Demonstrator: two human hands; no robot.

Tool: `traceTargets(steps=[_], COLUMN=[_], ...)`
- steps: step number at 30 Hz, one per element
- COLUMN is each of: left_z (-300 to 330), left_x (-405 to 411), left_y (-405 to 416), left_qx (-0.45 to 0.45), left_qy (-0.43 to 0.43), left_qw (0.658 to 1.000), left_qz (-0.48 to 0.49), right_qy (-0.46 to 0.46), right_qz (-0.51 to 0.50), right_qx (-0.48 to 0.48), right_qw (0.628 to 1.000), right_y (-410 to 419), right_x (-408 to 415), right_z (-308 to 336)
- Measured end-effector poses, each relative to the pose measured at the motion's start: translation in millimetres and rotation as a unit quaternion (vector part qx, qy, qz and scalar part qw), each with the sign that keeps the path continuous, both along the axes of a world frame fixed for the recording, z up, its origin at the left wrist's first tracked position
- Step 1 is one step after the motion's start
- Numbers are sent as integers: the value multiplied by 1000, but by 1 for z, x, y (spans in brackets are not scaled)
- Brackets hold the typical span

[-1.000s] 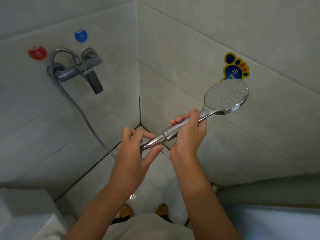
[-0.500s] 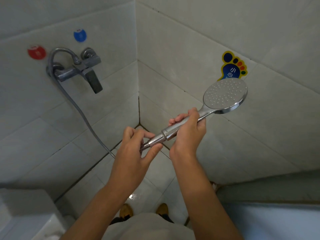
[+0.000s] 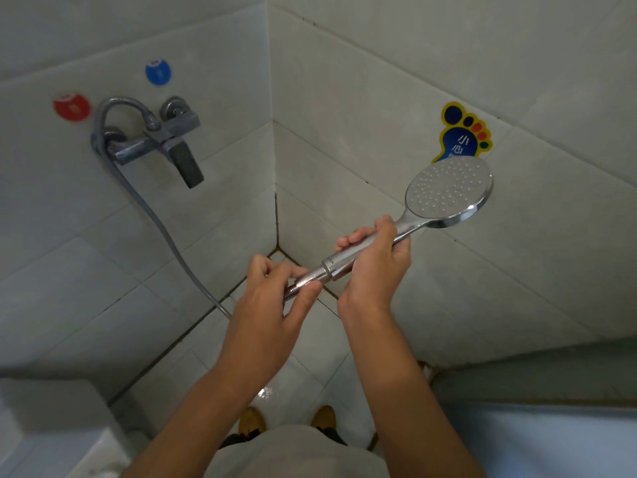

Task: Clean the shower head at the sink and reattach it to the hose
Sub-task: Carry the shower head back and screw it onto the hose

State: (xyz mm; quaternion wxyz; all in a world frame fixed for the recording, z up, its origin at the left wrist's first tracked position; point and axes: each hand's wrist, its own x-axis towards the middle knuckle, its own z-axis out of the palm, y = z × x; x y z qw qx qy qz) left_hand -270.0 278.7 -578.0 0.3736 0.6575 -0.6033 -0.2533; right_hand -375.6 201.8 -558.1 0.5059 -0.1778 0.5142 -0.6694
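Working the hose nut at the base of the shower head handle

Nearest me, my left hand (image 3: pixel 275 298) has its grip pinched round the hose nut (image 3: pixel 312 279), and my right hand (image 3: pixel 374 263) is wrapped tight round the handle of the shower head (image 3: pixel 448 191), face up in the shower corner. The hose (image 3: pixel 162 222) runs back to the wall tap (image 3: pixel 155 143). I can't tell loosening from tightening; next I judge a steady handle while my fingers turn the nut
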Motion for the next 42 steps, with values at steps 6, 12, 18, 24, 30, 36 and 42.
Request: traceTargets(steps=[6, 12, 18, 24, 30, 36, 42], left_z=[-1, 4, 0, -1, 1, -2, 1], left_x=[1, -1, 0, -2, -4, -2, -3], left_y=[-1, -2, -4, -3, -3, -3, -4], left_qx=[-12, 2, -1, -15, 10, -10, -12], left_qy=[9, 2, 6, 8, -13, 6, 9], left_qw=[1000, 1000, 1000, 1000, 1000, 1000, 1000], left_qz=[-3, -8, -1, -8, -10, 5, 13], right_qy=[-4, -2, -6, -8, -5, 0, -3], right_qz=[1, 2, -3, -1, -1, -1, 3], right_qx=[-1, 3, 0, -3, 4, 3, 2], right_qw=[1000, 1000, 1000, 1000, 1000, 1000, 1000], right_y=[-2, -3, -4, -4, -3, -2, -4], right_x=[0, 1, -1, -2, -2, -3, -1], right_z=[0, -1, -1, -2, -2, -2, -1])
